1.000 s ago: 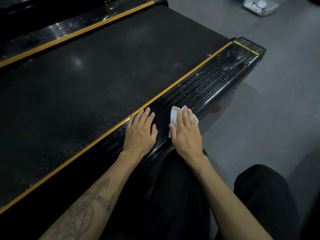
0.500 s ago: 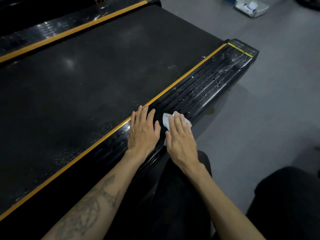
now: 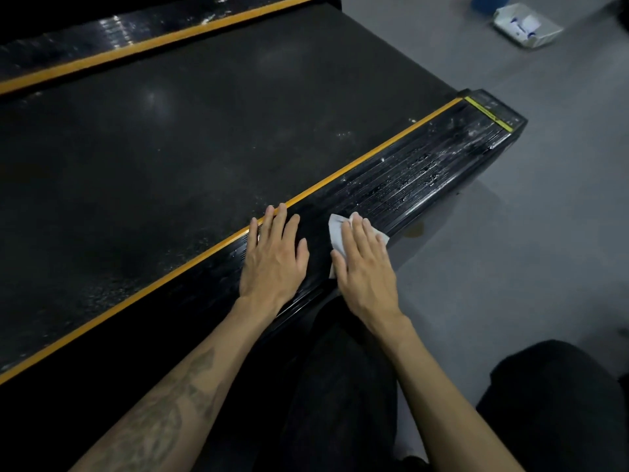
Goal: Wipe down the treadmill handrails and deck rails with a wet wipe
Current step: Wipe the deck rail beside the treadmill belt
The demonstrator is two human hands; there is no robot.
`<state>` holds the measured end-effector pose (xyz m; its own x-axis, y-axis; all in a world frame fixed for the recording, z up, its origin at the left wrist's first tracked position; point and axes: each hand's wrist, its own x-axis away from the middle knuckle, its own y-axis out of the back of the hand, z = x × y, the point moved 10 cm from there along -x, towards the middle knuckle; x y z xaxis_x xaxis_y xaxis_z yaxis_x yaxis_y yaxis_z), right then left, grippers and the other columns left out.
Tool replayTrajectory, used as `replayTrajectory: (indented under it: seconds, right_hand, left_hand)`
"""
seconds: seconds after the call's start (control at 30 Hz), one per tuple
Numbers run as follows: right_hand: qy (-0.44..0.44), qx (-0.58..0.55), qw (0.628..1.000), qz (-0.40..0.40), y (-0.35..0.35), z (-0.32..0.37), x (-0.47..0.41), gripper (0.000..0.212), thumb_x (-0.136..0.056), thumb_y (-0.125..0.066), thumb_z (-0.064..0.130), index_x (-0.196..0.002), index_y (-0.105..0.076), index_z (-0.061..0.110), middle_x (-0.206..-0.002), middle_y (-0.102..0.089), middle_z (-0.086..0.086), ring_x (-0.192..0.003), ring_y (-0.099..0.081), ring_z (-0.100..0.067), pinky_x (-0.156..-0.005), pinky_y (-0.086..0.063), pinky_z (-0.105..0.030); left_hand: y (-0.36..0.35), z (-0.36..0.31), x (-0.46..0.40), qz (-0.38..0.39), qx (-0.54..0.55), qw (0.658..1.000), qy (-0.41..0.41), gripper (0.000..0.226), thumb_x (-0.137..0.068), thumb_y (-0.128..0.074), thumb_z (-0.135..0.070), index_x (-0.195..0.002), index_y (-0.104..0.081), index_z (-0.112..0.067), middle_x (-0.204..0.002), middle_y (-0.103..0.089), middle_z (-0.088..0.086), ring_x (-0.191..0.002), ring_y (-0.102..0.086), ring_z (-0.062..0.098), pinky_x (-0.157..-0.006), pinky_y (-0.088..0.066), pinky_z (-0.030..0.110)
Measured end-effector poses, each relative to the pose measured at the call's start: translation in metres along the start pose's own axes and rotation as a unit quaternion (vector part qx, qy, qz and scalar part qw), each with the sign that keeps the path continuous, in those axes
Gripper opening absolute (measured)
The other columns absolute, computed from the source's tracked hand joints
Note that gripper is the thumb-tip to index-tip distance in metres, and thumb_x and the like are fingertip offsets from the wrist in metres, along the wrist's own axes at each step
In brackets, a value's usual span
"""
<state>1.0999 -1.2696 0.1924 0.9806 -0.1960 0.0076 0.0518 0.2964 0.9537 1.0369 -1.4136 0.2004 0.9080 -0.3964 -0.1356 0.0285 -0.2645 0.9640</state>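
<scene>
The near deck rail (image 3: 418, 175) is black and ribbed, edged by an orange stripe, and runs diagonally from lower left to upper right. Its far end carries wet streaks and white specks. My right hand (image 3: 366, 264) lies flat with straight fingers on a white wet wipe (image 3: 335, 231), pressing it onto the rail. My left hand (image 3: 274, 257) rests flat on the rail just to the left of the wipe, fingertips reaching the orange stripe. The black treadmill belt (image 3: 190, 137) fills the left and centre. The far deck rail (image 3: 143, 32) crosses the top left.
Grey floor (image 3: 510, 250) spreads to the right of the treadmill. A white wipes packet (image 3: 526, 25) lies on the floor at top right beside a blue object (image 3: 488, 3). My knees in black trousers (image 3: 551, 403) sit at the bottom, close to the rail.
My right hand slid the wipe back toward me along the rail, then forward again a little. My left hand stayed flat on the rail. The view shifted slightly.
</scene>
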Motion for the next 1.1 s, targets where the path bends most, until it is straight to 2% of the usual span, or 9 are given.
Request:
replayTrajectory:
  seconds: [0.13, 0.2, 0.33, 0.4, 0.5, 0.6, 0.7, 0.9, 1.1]
  right_hand:
    - [-0.025, -0.017, 0.999, -0.026, -0.001, 0.002, 0.015, 0.064, -0.111, -0.026, 0.042, -0.163, -0.012, 0.008, -0.172, -0.001, -0.007, -0.159, 0.005, -0.018, -0.13, 0.001, -0.036]
    - [0.003, -0.019, 1.0, -0.013, -0.007, 0.009, 0.016, 0.063, -0.111, -0.028, 0.042, -0.163, -0.013, 0.009, -0.172, -0.001, -0.006, -0.159, 0.006, -0.018, -0.13, -0.001, -0.038]
    - [0.052, -0.002, 0.999, 0.014, -0.001, -0.002, -0.006, 0.061, -0.112, -0.029, 0.041, -0.164, -0.014, 0.013, -0.172, 0.0, -0.001, -0.158, 0.007, -0.014, -0.129, 0.005, -0.033]
    - [0.026, -0.01, 1.0, 0.001, 0.003, -0.014, -0.009, 0.061, -0.112, -0.028, 0.04, -0.164, -0.013, 0.012, -0.172, 0.0, -0.002, -0.159, 0.006, -0.015, -0.129, 0.005, -0.034]
    - [-0.021, -0.023, 0.999, -0.023, 0.002, -0.01, 0.004, 0.06, -0.112, -0.025, 0.037, -0.163, -0.012, 0.008, -0.172, 0.0, -0.007, -0.159, 0.005, -0.019, -0.13, -0.004, -0.04]
    - [0.024, -0.022, 0.999, -0.003, -0.008, 0.009, 0.008, 0.06, -0.112, -0.028, 0.036, -0.163, -0.012, 0.007, -0.171, -0.001, -0.008, -0.159, 0.005, -0.02, -0.13, -0.004, -0.041]
    - [0.06, 0.011, 0.998, 0.019, -0.004, 0.005, -0.015, 0.063, -0.111, -0.027, 0.042, -0.164, -0.012, 0.011, -0.172, 0.0, -0.005, -0.159, 0.006, -0.018, -0.129, 0.001, -0.037]
    - [-0.02, 0.016, 0.999, -0.021, 0.002, -0.008, -0.007, 0.064, -0.111, -0.024, 0.043, -0.164, -0.011, 0.008, -0.172, 0.001, -0.008, -0.159, 0.006, -0.02, -0.129, 0.002, -0.035]
    - [0.065, 0.052, 0.996, 0.038, -0.006, 0.005, -0.029, 0.066, -0.111, -0.021, 0.047, -0.164, -0.006, 0.013, -0.172, 0.007, -0.004, -0.158, 0.011, -0.016, -0.129, 0.004, -0.035]
  left_hand:
    - [0.001, 0.001, -0.002, 0.005, -0.003, 1.0, 0.001, 0.057, -0.108, -0.034, -0.042, -0.158, -0.035, -0.014, -0.17, -0.022, 0.008, -0.159, -0.013, 0.024, -0.128, -0.015, 0.05]
    - [0.001, 0.0, -0.004, 0.008, -0.014, 1.0, 0.003, 0.059, -0.108, -0.032, -0.043, -0.159, -0.033, -0.015, -0.171, -0.019, 0.007, -0.159, -0.011, 0.023, -0.128, -0.015, 0.05]
    - [-0.001, -0.001, -0.005, 0.016, -0.028, 0.999, 0.006, 0.06, -0.108, -0.031, -0.044, -0.161, -0.03, -0.016, -0.171, -0.016, 0.006, -0.159, -0.009, 0.022, -0.128, -0.014, 0.05]
    - [-0.001, -0.001, -0.005, 0.017, -0.029, 0.999, 0.009, 0.059, -0.109, -0.031, -0.044, -0.161, -0.028, -0.017, -0.171, -0.014, 0.005, -0.159, -0.008, 0.022, -0.129, -0.013, 0.049]
    - [0.0, -0.003, -0.005, 0.016, -0.032, 0.999, 0.009, 0.06, -0.108, -0.03, -0.044, -0.161, -0.029, -0.017, -0.171, -0.015, 0.005, -0.159, -0.008, 0.021, -0.129, -0.013, 0.049]
    - [0.0, -0.002, -0.006, 0.013, -0.032, 0.999, 0.012, 0.06, -0.107, -0.031, -0.043, -0.161, -0.031, -0.016, -0.171, -0.016, 0.004, -0.159, -0.009, 0.021, -0.129, -0.014, 0.049]
    - [0.0, -0.002, -0.007, 0.012, -0.033, 0.999, 0.014, 0.059, -0.107, -0.03, -0.043, -0.16, -0.031, -0.017, -0.171, -0.017, 0.004, -0.159, -0.009, 0.021, -0.129, -0.014, 0.049]
    - [0.0, -0.003, -0.008, 0.0, -0.032, 0.999, 0.011, 0.058, -0.107, -0.035, -0.04, -0.159, -0.036, -0.015, -0.17, -0.021, 0.005, -0.159, -0.013, 0.022, -0.128, -0.017, 0.05]
    - [-0.002, -0.002, -0.009, 0.007, -0.033, 0.999, 0.014, 0.058, -0.107, -0.034, -0.042, -0.159, -0.034, -0.016, -0.17, -0.019, 0.005, -0.159, -0.013, 0.022, -0.128, -0.017, 0.05]
